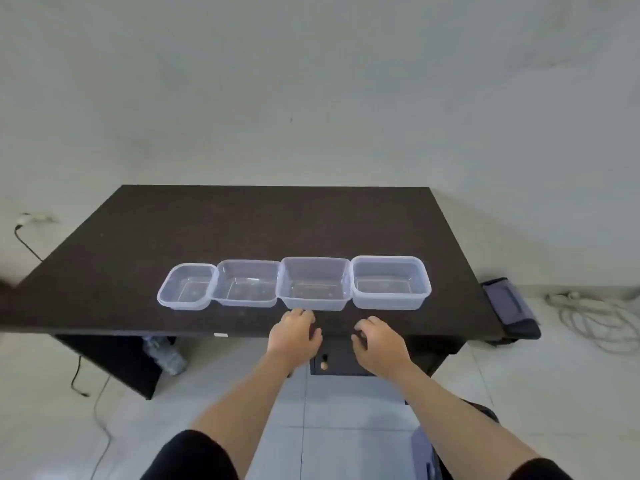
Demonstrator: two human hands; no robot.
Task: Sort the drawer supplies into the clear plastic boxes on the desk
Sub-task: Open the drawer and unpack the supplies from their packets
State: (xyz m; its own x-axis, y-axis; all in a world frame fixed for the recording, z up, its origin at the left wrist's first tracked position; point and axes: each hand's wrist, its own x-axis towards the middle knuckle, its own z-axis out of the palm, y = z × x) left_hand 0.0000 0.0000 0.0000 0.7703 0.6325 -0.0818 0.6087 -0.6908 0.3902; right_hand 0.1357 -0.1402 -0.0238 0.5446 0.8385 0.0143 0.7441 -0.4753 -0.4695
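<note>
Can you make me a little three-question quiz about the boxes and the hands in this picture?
1. How many clear plastic boxes stand in the row on the dark desk?
2. True or false: the boxes already hold supplies.
3. Which is nearest the knob on the closed drawer under the desk? A) the coiled cable on the floor B) the two hands C) the smallest box

Key
1. Four, side by side; the smallest box is at the left end.
2. False: all four look empty.
3. B: the left hand and right hand hover at the desk's front edge just above it, holding nothing. The coiled cable lies far to the right.
</note>
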